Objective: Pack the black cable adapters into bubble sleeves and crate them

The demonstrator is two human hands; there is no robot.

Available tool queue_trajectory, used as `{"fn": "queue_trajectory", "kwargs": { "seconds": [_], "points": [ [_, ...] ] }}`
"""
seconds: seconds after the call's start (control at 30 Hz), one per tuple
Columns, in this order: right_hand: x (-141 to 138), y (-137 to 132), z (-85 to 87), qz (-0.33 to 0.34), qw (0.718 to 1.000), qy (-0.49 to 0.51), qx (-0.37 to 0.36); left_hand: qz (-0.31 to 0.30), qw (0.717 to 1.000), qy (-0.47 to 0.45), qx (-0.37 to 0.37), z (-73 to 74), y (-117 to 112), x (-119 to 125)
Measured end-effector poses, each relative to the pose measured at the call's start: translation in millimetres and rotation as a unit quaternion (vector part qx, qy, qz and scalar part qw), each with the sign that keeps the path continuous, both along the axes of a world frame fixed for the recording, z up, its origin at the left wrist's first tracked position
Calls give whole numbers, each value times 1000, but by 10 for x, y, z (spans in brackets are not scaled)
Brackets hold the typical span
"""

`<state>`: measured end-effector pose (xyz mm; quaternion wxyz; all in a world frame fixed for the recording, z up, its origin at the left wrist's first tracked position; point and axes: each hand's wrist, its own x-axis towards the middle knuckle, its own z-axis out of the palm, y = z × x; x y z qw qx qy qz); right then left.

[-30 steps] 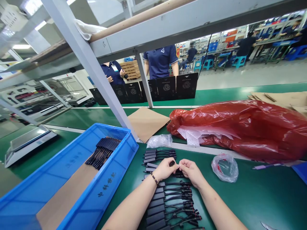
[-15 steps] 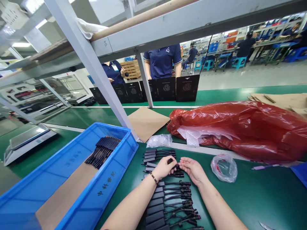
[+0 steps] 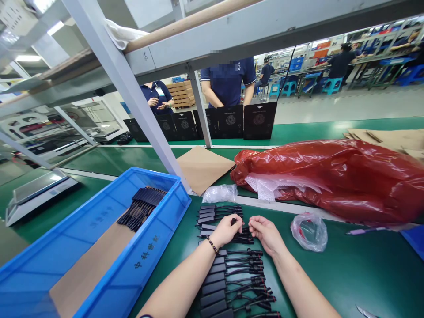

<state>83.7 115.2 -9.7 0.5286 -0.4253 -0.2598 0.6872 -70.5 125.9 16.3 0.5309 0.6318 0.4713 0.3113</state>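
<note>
My left hand, with a beaded bracelet on its wrist, is closed around a black cable connector whose end shows between thumb and fingers. Just to its right, my right hand has thumb and fingertips pinched together; anything between them is too small to make out. A small gap separates the two hands. Beneath and in front of them lies a column of black box-ended cables, boxes to the left and plugs to the right, some with red rings. A farther group of the same cables lies beyond my left hand.
On the left stands a blue bin with more black cables on cardboard. A red plastic bag, clear bag roll, pen and blade lie rightward. A shelf post rises ahead; co-workers stand behind black boxes.
My hands have drawn slightly apart, the right one shifting a little to the right. Across the table, the co-workers' arms have moved.
</note>
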Motion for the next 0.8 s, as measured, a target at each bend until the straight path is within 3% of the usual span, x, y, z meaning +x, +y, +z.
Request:
{"fn": "queue_trajectory", "kwargs": {
  "seconds": [0.53, 0.8],
  "points": [
    [-115, -87, 50, 44, 984, -155, 82, -6, 1000, 12, -12, -26, 0, 12],
    [-125, -77, 39, 112, 991, -74, 25, -25, 999, 8, -27, 68, -9, -4]
  ]
}}
